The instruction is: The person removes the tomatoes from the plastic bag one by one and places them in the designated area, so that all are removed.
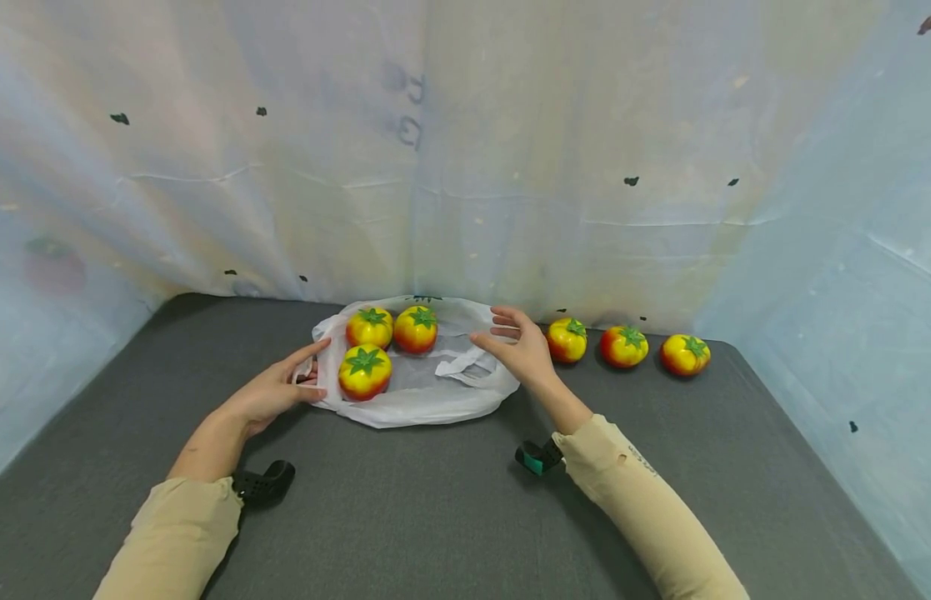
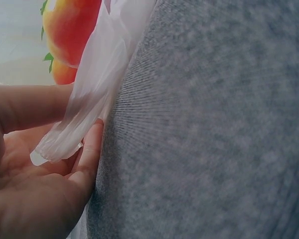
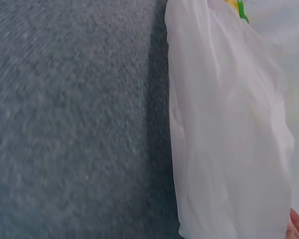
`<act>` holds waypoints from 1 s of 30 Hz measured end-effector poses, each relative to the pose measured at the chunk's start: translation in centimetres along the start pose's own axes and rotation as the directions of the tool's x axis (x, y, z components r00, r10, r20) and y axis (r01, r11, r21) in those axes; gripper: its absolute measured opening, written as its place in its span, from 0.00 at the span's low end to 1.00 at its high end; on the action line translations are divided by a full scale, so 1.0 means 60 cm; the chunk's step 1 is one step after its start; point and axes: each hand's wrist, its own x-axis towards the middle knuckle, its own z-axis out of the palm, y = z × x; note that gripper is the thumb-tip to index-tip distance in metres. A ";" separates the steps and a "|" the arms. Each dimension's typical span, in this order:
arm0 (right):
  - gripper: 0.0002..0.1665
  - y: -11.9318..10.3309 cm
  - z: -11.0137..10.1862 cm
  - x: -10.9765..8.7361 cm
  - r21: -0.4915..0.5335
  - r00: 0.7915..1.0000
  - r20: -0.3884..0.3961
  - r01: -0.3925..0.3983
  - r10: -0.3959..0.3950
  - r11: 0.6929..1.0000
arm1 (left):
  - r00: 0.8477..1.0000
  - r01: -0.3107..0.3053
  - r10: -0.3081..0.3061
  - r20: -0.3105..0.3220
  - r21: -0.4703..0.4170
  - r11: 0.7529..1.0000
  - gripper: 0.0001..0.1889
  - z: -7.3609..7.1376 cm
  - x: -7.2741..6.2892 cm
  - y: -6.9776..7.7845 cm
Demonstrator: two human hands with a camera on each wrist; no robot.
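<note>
A white plastic bag lies with its mouth spread wide on the dark table. Three red-and-yellow toy tomatoes with green leafy tops sit inside its left half. At the bag's left end my left hand touches the rim with thumb and index finger spread apart. The left wrist view shows a bag handle hanging between that thumb and the other fingers. My right hand hovers at the bag's right end, fingers spread and holding nothing. Only some fingertips of it show in the right wrist view.
Right of the bag, a tomato, a second tomato and a third tomato stand in a row near the table's back edge. A pale printed sheet hangs behind the dark grey table.
</note>
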 end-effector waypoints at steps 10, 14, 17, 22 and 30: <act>0.37 -0.007 0.028 0.006 0.004 1.000 0.020 -0.015 0.015 1.000 | 1.000 0.009 -0.009 0.001 -0.005 1.000 0.48 0.001 -0.002 0.001; 0.38 -0.012 0.039 0.010 0.012 0.999 0.024 -0.027 0.027 1.000 | 1.000 0.020 -0.020 0.001 -0.002 1.000 0.48 0.000 -0.001 0.001; 0.38 -0.017 0.047 0.012 0.029 0.999 0.031 -0.043 0.042 0.999 | 1.000 0.016 -0.016 -0.001 0.000 1.000 0.48 0.000 0.000 0.000; 0.38 -0.020 0.059 0.016 0.058 0.997 0.048 -0.059 0.057 0.997 | 1.000 0.000 0.000 0.004 -0.005 1.000 0.48 0.000 -0.001 0.000; 0.38 -0.024 0.076 0.025 0.071 0.997 0.045 -0.070 0.067 0.995 | 1.000 0.001 -0.001 -0.002 -0.005 1.000 0.47 -0.001 0.000 0.000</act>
